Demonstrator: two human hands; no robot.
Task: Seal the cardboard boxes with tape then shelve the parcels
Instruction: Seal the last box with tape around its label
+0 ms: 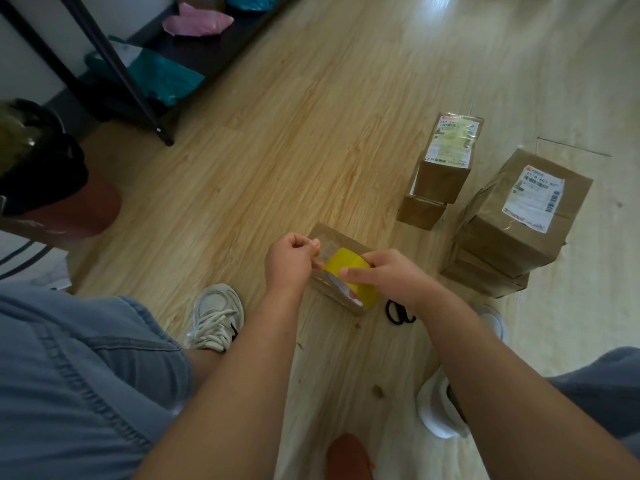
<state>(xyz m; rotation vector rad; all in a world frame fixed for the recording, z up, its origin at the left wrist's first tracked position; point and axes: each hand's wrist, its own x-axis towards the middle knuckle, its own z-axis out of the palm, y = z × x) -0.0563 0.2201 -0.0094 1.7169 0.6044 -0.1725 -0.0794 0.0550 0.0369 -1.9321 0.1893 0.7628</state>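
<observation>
Yellow tape roll (349, 276) is gripped by right hand (382, 276) above 1 cardboard box (330, 241); tape end (320, 263), seemingly, is pinched by left hand (294, 260). Black scissors (398, 314) are laid beside box.

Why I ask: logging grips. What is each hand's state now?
Left hand: pinches the loose tape end.
Right hand: grips the yellow tape roll.

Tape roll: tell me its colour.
Yellow tape roll, seen best in the head view.
</observation>
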